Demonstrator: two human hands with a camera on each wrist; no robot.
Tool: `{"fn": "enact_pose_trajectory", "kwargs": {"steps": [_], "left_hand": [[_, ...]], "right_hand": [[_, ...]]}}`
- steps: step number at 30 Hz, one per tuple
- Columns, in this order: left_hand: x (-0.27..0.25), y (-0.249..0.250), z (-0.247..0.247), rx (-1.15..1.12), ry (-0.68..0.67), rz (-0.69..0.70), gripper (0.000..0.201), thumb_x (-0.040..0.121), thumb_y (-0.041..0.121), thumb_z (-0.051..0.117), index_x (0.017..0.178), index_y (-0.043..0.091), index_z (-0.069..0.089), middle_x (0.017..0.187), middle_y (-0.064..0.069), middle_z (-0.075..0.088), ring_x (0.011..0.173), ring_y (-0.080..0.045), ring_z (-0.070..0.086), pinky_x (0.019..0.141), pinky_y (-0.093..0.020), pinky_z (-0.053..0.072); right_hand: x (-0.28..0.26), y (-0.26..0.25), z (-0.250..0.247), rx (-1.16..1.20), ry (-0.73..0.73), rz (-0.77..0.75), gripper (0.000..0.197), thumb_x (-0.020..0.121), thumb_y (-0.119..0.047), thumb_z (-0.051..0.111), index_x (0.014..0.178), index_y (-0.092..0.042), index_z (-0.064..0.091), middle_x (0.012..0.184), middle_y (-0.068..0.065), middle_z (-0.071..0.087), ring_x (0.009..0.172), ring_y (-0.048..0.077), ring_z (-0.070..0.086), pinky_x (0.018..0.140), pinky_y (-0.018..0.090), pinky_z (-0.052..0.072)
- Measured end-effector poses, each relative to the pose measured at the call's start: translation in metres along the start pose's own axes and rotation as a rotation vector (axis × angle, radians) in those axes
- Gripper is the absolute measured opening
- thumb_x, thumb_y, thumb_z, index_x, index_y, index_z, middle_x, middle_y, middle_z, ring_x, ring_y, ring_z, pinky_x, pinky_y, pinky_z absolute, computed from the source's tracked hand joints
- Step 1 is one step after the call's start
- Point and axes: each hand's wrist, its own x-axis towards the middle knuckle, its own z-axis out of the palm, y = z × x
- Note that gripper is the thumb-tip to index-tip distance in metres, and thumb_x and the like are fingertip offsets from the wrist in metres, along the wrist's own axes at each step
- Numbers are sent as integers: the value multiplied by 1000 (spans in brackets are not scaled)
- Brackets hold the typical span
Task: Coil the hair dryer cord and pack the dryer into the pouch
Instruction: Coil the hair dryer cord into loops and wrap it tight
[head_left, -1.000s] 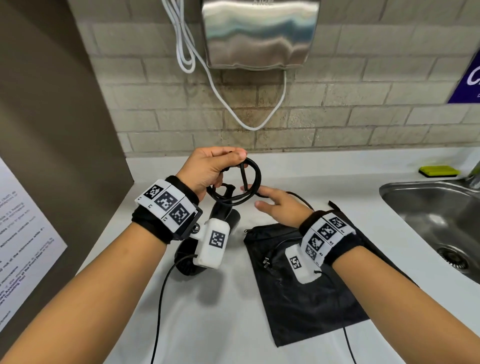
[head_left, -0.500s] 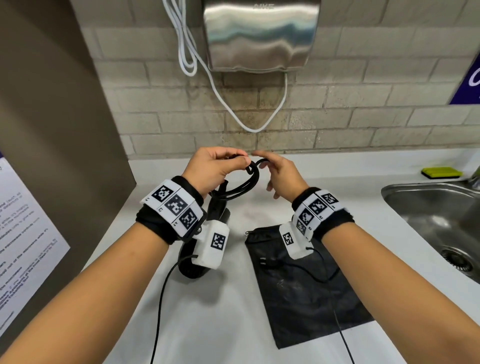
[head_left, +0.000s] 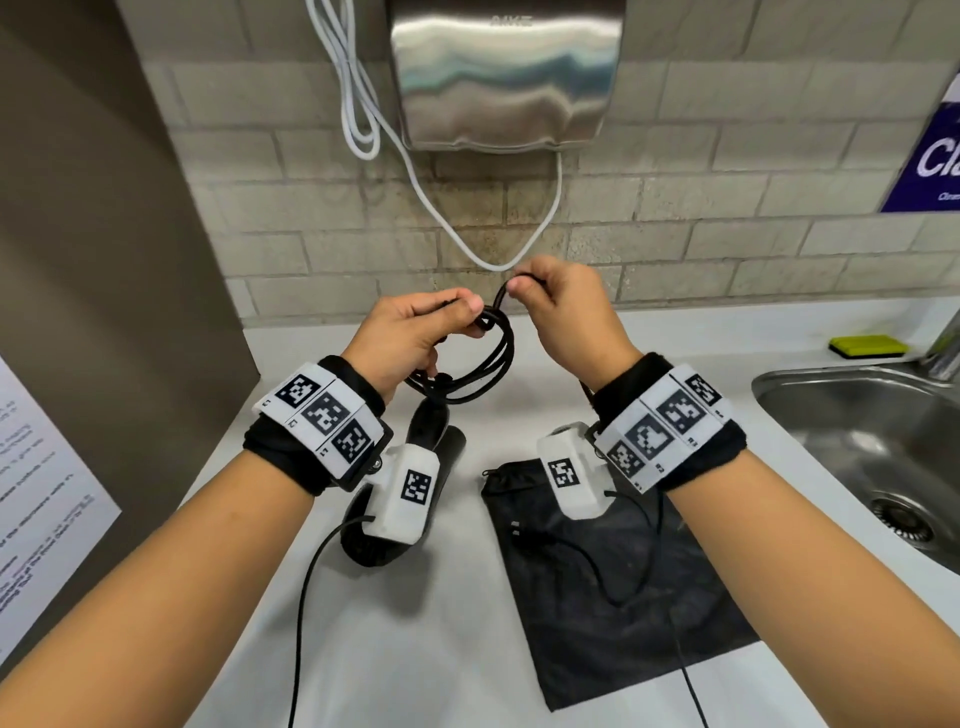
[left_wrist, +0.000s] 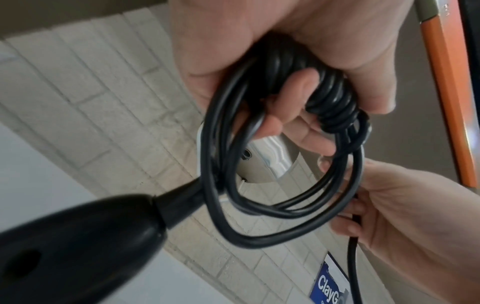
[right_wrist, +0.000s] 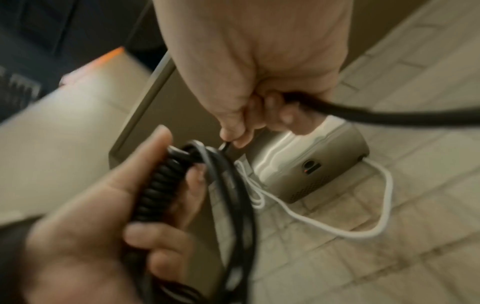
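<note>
My left hand (head_left: 465, 319) grips a coil of black cord (head_left: 496, 364) above the white counter; several loops show in the left wrist view (left_wrist: 259, 195). The black hair dryer (head_left: 439, 441) hangs below the coil, partly hidden by my left wrist camera, and its handle end (left_wrist: 78, 236) shows close up. My right hand (head_left: 522, 286) pinches a cord strand just above the coil's top, also seen in the right wrist view (right_wrist: 233, 139). The loose cord runs down to its plug (head_left: 517, 530), which lies on the flat black pouch (head_left: 649, 623).
A steel hand dryer (head_left: 504, 73) with a white cable (head_left: 467, 244) is on the brick wall ahead. A steel sink (head_left: 831, 415) and a yellow-green sponge (head_left: 867, 345) are at the right. A brown partition (head_left: 104, 260) with a paper notice (head_left: 41, 493) stands at the left.
My right hand has risen from the counter beside the pouch to the top of the coil, bringing a cord strand with it. My left hand has kept hold of the coil.
</note>
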Motion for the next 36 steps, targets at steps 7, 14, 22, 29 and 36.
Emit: {"fn": "enact_pose_trajectory", "kwargs": {"steps": [7,14,22,29,36], "left_hand": [[-1,5,0,198,-123,-23,6,85,23,63,91,23,60,67,11,68,46,-7,36,43,-22,25],[-1,9,8,156,-221,39,23,88,-2,54,107,6,62,60,15,66,46,11,54,49,2,35],[3,-7,-4,46,-60,127,27,84,-2,58,90,23,69,66,17,68,72,4,60,64,-3,41],[9,-11,-5,-17,33,111,37,84,-3,59,114,18,59,68,13,68,63,8,60,55,-2,38],[10,-17,-3,62,63,76,30,78,8,70,106,19,70,87,3,71,95,-18,66,102,-34,45]], "right_hand": [[-6,-12,7,-27,123,-161,16,89,-10,52,82,-2,64,68,-1,52,64,10,45,59,12,33],[-14,-14,10,30,141,-274,16,83,-10,52,78,-1,65,71,9,61,67,16,54,64,14,39],[-34,-3,12,258,27,-214,21,90,-10,46,97,-5,65,67,-23,57,66,-9,55,63,5,37],[-50,33,7,312,-200,-5,22,93,-20,36,85,-22,56,62,-1,52,56,2,47,60,10,37],[-72,72,13,-30,-490,588,27,99,-21,35,98,-9,58,73,0,53,52,8,48,41,15,34]]}}
